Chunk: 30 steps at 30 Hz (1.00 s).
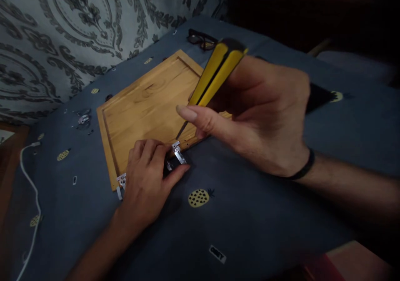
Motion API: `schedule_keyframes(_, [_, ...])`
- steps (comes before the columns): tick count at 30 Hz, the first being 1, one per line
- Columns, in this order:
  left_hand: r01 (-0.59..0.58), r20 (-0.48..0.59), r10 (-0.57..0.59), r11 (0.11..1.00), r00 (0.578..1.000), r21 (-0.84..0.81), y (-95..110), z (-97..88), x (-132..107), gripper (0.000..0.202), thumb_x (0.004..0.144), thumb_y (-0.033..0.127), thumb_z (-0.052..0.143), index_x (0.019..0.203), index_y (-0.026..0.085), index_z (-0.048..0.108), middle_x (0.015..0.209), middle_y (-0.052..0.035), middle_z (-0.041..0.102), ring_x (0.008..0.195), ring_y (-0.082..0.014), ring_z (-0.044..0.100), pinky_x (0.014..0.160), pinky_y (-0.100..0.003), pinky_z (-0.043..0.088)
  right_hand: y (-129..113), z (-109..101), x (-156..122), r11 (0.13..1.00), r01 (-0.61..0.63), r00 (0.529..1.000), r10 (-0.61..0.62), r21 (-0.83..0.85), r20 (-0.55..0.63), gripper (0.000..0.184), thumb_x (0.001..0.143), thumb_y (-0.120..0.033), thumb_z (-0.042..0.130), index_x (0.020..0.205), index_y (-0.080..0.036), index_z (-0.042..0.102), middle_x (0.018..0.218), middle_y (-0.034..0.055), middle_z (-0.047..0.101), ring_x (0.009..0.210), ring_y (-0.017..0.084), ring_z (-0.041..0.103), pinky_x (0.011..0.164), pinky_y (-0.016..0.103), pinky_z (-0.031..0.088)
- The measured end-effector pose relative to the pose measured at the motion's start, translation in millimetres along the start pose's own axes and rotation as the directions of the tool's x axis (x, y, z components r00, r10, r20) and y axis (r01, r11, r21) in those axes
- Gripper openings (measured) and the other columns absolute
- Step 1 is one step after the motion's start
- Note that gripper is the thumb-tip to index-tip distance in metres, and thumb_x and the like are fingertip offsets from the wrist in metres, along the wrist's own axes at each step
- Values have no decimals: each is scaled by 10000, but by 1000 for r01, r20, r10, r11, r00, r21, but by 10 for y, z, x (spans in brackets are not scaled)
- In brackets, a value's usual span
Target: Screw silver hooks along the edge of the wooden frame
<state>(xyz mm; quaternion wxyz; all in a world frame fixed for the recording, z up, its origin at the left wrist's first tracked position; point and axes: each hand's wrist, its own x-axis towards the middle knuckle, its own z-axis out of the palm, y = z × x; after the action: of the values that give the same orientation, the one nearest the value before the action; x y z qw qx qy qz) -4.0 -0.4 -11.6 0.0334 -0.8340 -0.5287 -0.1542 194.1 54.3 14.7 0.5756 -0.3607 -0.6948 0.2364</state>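
My right hand (268, 110) is closed around a yellow and black screwdriver (215, 72), tilted with its shaft pointing down and left. The screwdriver's tip is right by the upper end of a small metal hinge (177, 151) at the near edge of a framed wooden panel (150, 97). Closed about that hinge, my left hand (146, 176) has its fingers along the panel's edge and its thumb by the hinge's lower end. Another metal hinge (121, 181) sits at the panel's near left corner, partly covered by my left hand.
The panel lies on a blue sheet (256, 214) printed with pineapples. Dark-framed glasses (201, 40) rest beyond it. Small metal parts (83, 119) lie to its left. A white cable (33, 181) runs down the left side. Patterned fabric (81, 18) rises at the back.
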Motion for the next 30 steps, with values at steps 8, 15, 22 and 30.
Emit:
schedule_keyframes(8, [-2, -9, 2, 1000, 1000, 11, -5, 20, -3, 297, 910, 397, 769, 1026, 138, 681, 1001, -100, 672, 957, -298, 572, 828, -462, 490, 111, 70, -68, 998, -24, 996, 29, -58, 87, 292, 914, -468, 754, 820, -213, 648, 732, -33, 675, 585, 92, 600, 545, 228, 514])
schedule_keyframes(15, [-5, -17, 5, 1000, 1000, 4, -10, 20, -6, 276, 928, 405, 751, 1036, 167, 664, 1036, -92, 678, 976, -287, 576, 843, -455, 502, 131, 112, -81, 997, -61, 991, 56, 41, 123, 358, 876, -508, 785, 792, -188, 649, 695, -31, 620, 557, 89, 594, 518, 228, 487])
schedule_keyframes(22, [-8, -24, 8, 1000, 1000, 17, -6, 9, -3, 285, 925, 406, 750, 1029, 153, 672, 1019, -102, 685, 956, -296, 576, 830, -467, 504, 131, 120, -80, 995, -79, 984, 69, 56, 167, 407, 893, -575, 737, 781, -199, 627, 718, -24, 646, 574, 101, 597, 522, 245, 491])
schedule_keyframes(30, [21, 7, -21, 999, 1000, 30, 9, -4, -2, 249, 947, 387, 711, 1053, 163, 683, 1003, -98, 687, 959, -308, 569, 843, -490, 510, 86, 99, -56, 988, 84, 979, -57, -132, 198, 385, 929, -518, 723, 739, -211, 589, 660, -35, 601, 574, 93, 562, 546, 248, 453])
